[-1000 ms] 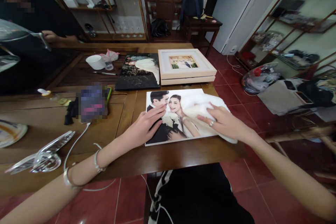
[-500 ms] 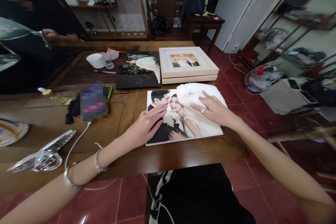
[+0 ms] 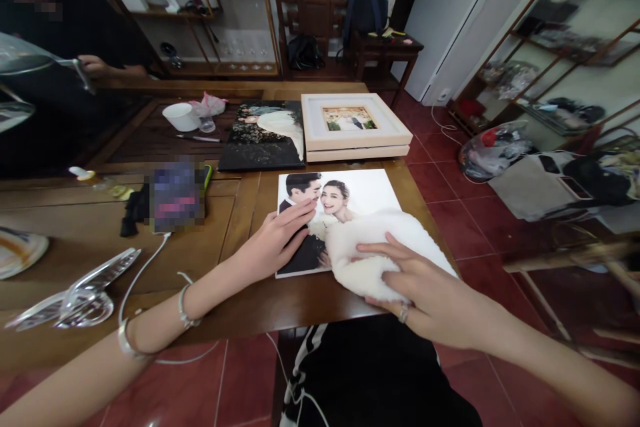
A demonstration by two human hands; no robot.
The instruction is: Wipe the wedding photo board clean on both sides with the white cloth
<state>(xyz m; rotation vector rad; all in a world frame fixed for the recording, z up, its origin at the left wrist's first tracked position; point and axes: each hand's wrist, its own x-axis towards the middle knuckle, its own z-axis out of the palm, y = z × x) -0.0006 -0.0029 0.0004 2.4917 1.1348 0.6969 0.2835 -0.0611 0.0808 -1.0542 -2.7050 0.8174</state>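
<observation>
Here the right hand [image 3: 425, 297] has its grip closed on a white fluffy cloth [image 3: 357, 260], fingers across the top and thumb at the near side, with the cloth bunched between them. The cloth rests on the lower right part of a wedding photo print [image 3: 350, 190], which lies flat by the front edge of the wooden worktop [image 3: 240, 213]. The left hand [image 3: 277, 240] lies open and flat on the print's left edge, fingers together and holding nothing.

Just beyond the print sit a dark photo print [image 3: 263, 137] and, beside it on the right, a white picture frame [image 3: 353, 123]. Farther left on the worktop stand a white cup [image 3: 181, 117] and a blurred object [image 3: 177, 195], with a white cable [image 3: 145, 267] running from it toward the front edge. Another person's hand [image 3: 95, 67] shows at the far left.
</observation>
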